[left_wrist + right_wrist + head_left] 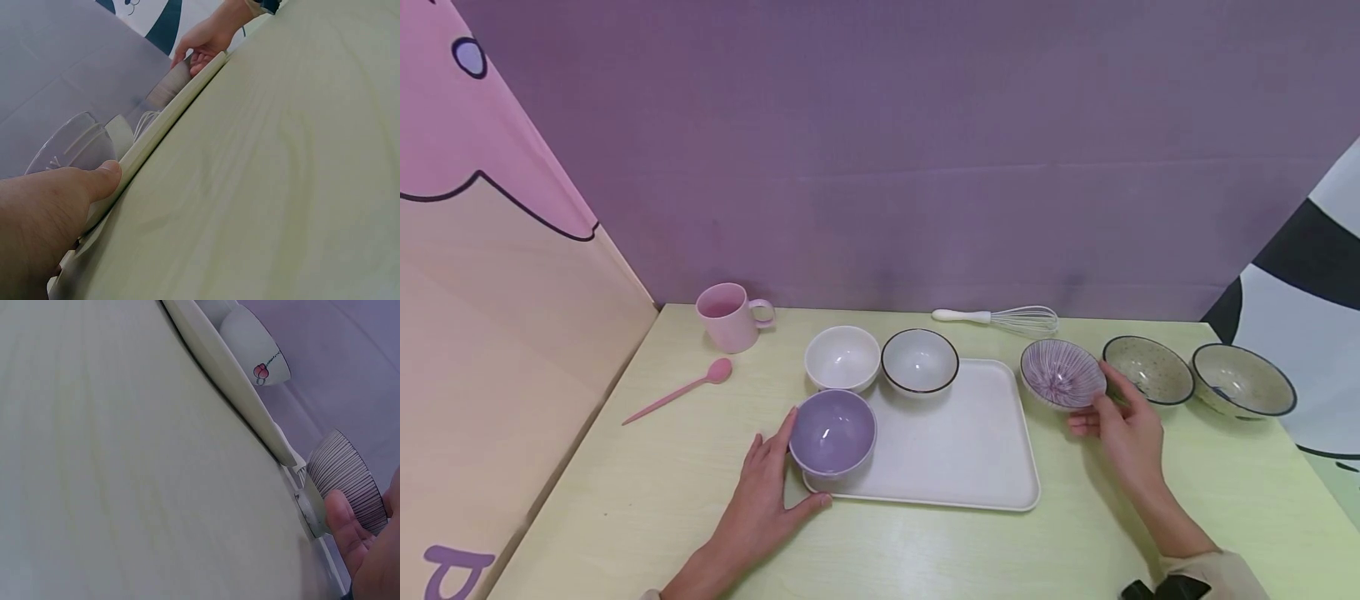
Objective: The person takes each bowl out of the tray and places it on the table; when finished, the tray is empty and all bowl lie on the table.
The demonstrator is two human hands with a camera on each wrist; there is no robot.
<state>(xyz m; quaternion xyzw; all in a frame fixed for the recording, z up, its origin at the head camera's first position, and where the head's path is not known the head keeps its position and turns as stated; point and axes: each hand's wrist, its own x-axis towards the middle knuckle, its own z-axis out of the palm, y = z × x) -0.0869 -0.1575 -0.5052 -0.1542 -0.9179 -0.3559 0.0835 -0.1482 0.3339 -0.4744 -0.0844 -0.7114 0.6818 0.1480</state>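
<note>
A plain purple bowl [832,433] sits over the front left corner of a white tray [962,467]. Around its left and front side my left hand [767,483] is spread, fingers fairly straight by the bowl's wall, thumb near the tray's front edge. In the left wrist view the thumb [103,178] lies close to the bowl. My right hand [1123,433] grips the right side of a purple-striped bowl [1063,373], right of the tray. The right wrist view shows the thumb [340,515] against the striped wall. A white bowl [842,358] and a dark-rimmed white bowl [921,362] stand at the tray's back left.
Two speckled bowls, a nearer one [1150,367] and a farther one [1243,379], stand right of my right hand. A whisk [1000,318] lies at the back. On the left are a pink mug [727,321] and a pink spoon [681,390].
</note>
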